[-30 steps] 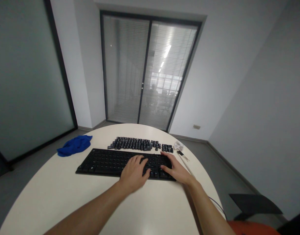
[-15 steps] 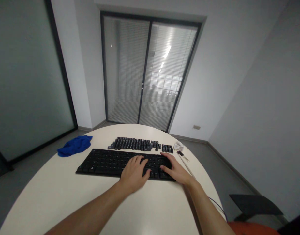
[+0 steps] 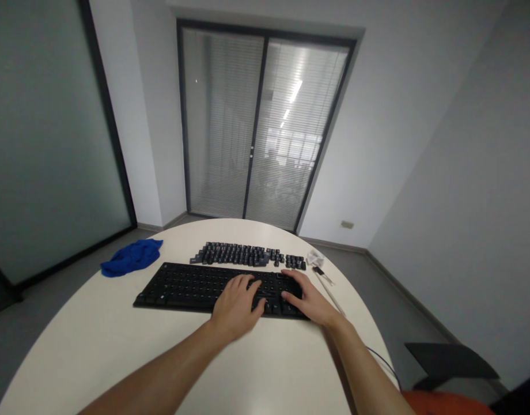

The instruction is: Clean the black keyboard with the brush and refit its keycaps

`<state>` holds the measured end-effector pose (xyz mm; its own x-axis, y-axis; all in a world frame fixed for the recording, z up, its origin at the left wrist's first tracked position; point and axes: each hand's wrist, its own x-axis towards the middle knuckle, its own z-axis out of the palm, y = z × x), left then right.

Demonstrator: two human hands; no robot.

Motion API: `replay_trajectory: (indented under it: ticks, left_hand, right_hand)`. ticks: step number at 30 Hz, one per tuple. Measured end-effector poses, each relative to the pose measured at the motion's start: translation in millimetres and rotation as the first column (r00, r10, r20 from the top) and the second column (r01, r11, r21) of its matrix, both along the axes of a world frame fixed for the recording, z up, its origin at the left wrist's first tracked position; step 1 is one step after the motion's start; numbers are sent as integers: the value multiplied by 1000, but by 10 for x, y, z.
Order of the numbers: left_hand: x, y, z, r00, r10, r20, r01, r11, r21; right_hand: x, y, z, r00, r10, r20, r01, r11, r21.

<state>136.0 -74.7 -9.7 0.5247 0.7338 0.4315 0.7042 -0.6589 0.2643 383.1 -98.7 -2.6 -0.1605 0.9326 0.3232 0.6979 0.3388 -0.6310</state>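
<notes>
A black keyboard (image 3: 182,285) with its keycaps off over most of its face lies flat on the round table. Across its middle right my left hand (image 3: 237,302) rests, fingers spread and thumb apart. My right hand (image 3: 310,297) lies over the keyboard's right end, thumb and forefinger stretched apart on its face; the other fingers are hidden. Just behind the keyboard, loose black keycaps (image 3: 234,253) are laid out in rows, with smaller groups to the right.
A blue cloth (image 3: 133,257) lies on the table (image 3: 96,340) at left. Beyond my right hand are a crumpled white piece (image 3: 315,257), a small brush (image 3: 324,275) and a thin pale stick (image 3: 333,297). A dark cable (image 3: 383,362) runs by my right forearm; a chair (image 3: 455,360) stands at right.
My right hand has shifted very slightly to the left over the keyboard. My left hand and the other things stay where they were.
</notes>
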Motion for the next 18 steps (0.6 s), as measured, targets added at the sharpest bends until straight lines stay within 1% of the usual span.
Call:
replay_trajectory:
  ticks: [6, 10, 14, 18]
  left_hand:
    - [-3, 2, -6, 1000, -1, 12, 1, 1000, -3]
    - [-3, -1, 0, 1000, -1, 4, 1, 1000, 3]
    - [0, -1, 6, 1000, 1, 0, -1, 1000, -2]
    - [0, 0, 5, 1000, 2, 5, -2, 1000, -9]
  right_hand:
    - [6, 6, -7, 1000, 8, -6, -8, 1000, 13]
    - [-21, -10, 52, 999, 49, 15, -50, 998, 27]
    - [-46, -42, 120, 997, 76, 25, -76, 997, -3]
    - [-31, -53, 130, 996, 82, 24, -81, 996, -44]
